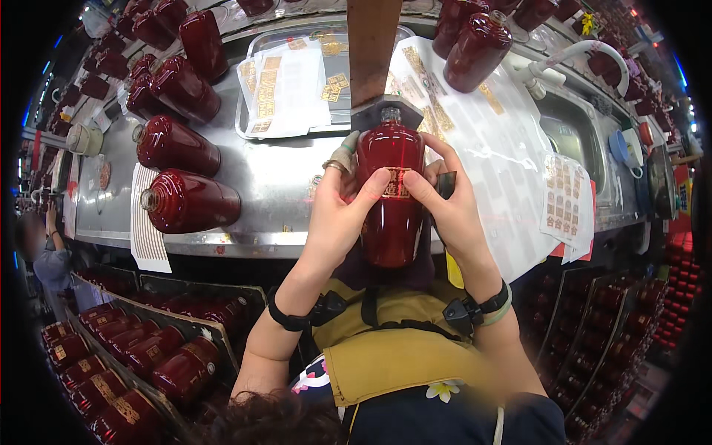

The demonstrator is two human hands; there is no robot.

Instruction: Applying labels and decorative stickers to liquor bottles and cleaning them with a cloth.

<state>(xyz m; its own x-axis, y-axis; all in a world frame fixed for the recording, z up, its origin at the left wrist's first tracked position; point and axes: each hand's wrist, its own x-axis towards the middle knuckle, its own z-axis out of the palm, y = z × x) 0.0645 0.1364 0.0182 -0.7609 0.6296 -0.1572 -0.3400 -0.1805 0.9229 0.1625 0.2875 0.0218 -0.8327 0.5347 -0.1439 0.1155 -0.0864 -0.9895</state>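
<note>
A glossy dark red bottle (pixel 391 233) with a clear glass neck is held between my two hands in front of my body. Its neck points away from me, toward a dark block under an upright brown post. My left hand (pixel 337 215) wraps its left side, with a ring and a covered fingertip showing. On the opposite side my right hand (pixel 461 215) grips it, and a small dark flat piece (pixel 446 184) shows by those fingers. Both thumbs press on a small gold label (pixel 397 182) on the bottle's front. The fingers behind the bottle are partly hidden.
Several red bottles (pixel 194 200) lie or stand at the left of the metal table. A metal tray (pixel 256 122) holds gold label sheets (pixel 271 85). More label sheets (pixel 565 196) lie by the sink (pixel 571 122) at right. Crates of red bottles (pixel 178 363) flank me below.
</note>
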